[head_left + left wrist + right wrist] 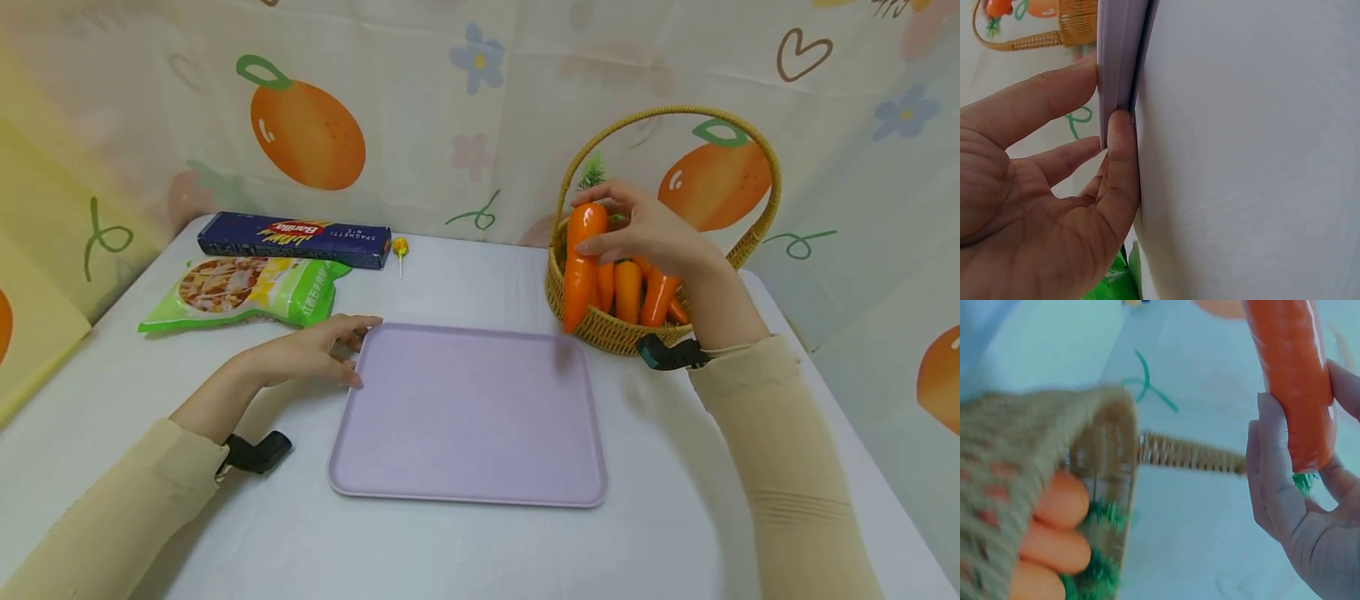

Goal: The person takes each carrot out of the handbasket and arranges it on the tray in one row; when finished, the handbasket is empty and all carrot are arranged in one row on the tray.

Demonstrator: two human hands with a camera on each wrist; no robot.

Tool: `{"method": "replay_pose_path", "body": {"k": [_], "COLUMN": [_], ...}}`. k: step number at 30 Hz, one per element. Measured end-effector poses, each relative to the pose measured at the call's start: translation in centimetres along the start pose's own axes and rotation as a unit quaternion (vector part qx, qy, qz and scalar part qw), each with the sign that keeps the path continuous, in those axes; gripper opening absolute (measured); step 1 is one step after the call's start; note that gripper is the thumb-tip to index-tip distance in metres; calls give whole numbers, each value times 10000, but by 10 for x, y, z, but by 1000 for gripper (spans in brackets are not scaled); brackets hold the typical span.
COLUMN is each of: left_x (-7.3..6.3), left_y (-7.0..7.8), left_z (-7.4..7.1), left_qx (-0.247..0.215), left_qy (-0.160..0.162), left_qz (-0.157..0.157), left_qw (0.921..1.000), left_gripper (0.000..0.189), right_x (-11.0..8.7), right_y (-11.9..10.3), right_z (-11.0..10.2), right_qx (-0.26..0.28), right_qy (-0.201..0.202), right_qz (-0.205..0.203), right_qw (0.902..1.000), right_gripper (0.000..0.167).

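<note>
My left hand [311, 354] is at the left edge of a lilac tray [472, 417], near its far corner. In the left wrist view the fingertips [1121, 125] grip that edge, some over the rim and one low against its side. My right hand [648, 229] holds a glossy orange carrot [581, 271], thick end up, above the front left rim of a wicker basket [622, 340]. Fingers and thumb pinch the carrot's thick end in the right wrist view, where a green tuft shows below. Several more carrots [1054, 550] with green tops lie inside the basket.
A blue spaghetti box [292, 240] lies at the back left. In front of it is a green food bag [240, 292], and beside the box's right end a yellow lollipop [401, 247]. The basket's tall handle [678, 110] arches behind my right hand. A printed curtain [420, 108] hangs behind the table.
</note>
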State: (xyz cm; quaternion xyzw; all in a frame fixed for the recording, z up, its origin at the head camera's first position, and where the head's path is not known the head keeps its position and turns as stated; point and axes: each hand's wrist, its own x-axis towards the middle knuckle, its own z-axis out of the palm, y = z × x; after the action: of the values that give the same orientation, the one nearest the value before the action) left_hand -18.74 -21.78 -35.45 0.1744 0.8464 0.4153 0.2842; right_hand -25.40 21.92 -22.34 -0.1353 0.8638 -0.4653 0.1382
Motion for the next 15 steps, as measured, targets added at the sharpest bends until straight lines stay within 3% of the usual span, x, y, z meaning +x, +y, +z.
{"method": "replay_pose_path", "body": {"k": [15], "left_x": [0], "left_y": [2], "left_z": [0], "left_qx": [61], "left_qy": [-7], "left_qz": [-43], "left_qw": [10000], "left_gripper": [89], "right_x": [11], "right_y": [-5], "right_z": [67], "right_qx": [457], "right_qy": [-578], "right_qz": [-261], "right_qw": [9969], "right_gripper": [57]}}
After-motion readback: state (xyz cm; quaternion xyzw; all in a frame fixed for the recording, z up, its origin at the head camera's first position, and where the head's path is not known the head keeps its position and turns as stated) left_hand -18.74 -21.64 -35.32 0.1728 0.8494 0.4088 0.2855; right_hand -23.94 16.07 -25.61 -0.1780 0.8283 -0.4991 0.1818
